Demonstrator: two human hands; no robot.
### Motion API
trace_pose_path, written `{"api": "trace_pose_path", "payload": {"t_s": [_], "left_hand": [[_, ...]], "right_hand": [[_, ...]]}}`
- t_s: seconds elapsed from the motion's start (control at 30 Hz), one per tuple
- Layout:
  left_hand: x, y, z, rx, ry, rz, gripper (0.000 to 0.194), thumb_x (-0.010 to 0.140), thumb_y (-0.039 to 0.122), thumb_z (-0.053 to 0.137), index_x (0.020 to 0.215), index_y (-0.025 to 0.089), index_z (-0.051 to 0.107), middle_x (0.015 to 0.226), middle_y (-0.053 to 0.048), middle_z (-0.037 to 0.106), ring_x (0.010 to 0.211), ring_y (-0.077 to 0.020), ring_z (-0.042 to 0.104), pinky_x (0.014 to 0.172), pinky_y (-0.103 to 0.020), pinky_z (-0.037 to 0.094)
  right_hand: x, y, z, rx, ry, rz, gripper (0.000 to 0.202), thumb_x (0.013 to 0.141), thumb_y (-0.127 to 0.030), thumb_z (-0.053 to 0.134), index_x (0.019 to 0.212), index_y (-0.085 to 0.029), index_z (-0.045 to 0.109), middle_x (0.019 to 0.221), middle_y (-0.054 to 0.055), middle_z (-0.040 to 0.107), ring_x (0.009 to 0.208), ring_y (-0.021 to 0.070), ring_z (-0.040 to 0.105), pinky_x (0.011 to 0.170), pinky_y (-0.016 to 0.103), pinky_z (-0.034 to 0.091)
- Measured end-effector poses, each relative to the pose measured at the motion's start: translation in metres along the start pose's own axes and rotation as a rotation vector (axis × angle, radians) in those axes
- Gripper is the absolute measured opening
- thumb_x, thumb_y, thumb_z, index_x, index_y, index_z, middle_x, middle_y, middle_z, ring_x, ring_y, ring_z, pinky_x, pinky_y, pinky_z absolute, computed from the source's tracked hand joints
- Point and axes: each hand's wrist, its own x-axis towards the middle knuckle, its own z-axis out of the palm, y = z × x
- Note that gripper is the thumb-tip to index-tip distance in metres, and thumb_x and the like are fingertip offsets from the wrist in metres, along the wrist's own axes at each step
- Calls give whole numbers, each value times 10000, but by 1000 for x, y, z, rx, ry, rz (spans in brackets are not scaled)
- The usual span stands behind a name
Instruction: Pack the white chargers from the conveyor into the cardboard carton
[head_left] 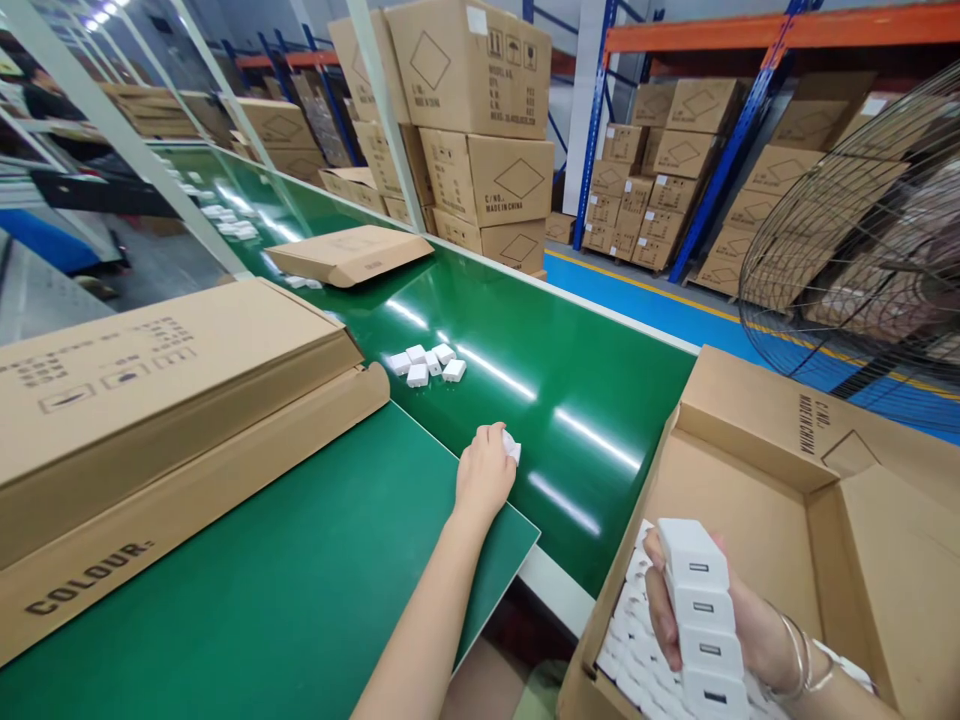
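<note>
My left hand (486, 472) is over the near edge of the green belt, fingers curled round a white block (511, 447), seemingly a USB charger; most of it is hidden. A loose cluster of white USB chargers (431, 364) lies on the belt beyond that hand. On the right, my right hand (754, 625) grips a row of several white USB chargers (703, 620), their ports facing me. The row is held above an open cardboard box (731, 480), whose bottom is partly covered with packed white chargers (630, 640).
A long green conveyor belt (495, 310) runs away to the upper left, carrying a cardboard piece (352, 255) and more white pieces (229, 222). Flat cartons (165, 370) cover the left of the green worktop (247, 590). Stacked boxes (480, 150) and a large fan (862, 230) stand beyond.
</note>
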Motion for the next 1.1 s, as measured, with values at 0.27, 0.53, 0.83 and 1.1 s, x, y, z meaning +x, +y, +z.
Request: {"api": "trace_pose_path", "payload": {"t_s": [0.27,0.53,0.83,1.1], "left_hand": [[-1,-1,3,177,-109,83,387,749,35,368,1089,165,501,1021,-86,528,949,-217,468,805,-319,355],[1,-2,1,115,-191,154,493,686,-9,399,1061,275,545,1087,-2,572,1021,-207,444,812,-323,334],[4,0,0,117,-286,122,438,696,69,496,1107,218,472,1041,-31,609,1010,-184,522,866,-323,316],[3,1,-4,15,-231,98,280,742,353,599,994,264,518,921,16,635,888,-179,569,741,-275,349]], "right_hand": [[1,3,1,25,-30,-6,618,755,-754,220,969,-212,428,735,34,576,604,161,576,523,237,396],[2,3,6,34,11,8,622,758,-751,219,989,-215,433,731,31,569,601,145,552,544,233,397],[4,3,2,78,-6,0,646,768,-718,141,997,-215,477,758,55,575,635,168,579,558,251,411],[8,0,8,21,64,15,603,813,-700,181,968,-219,509,733,32,555,604,151,568,581,275,435]]}}
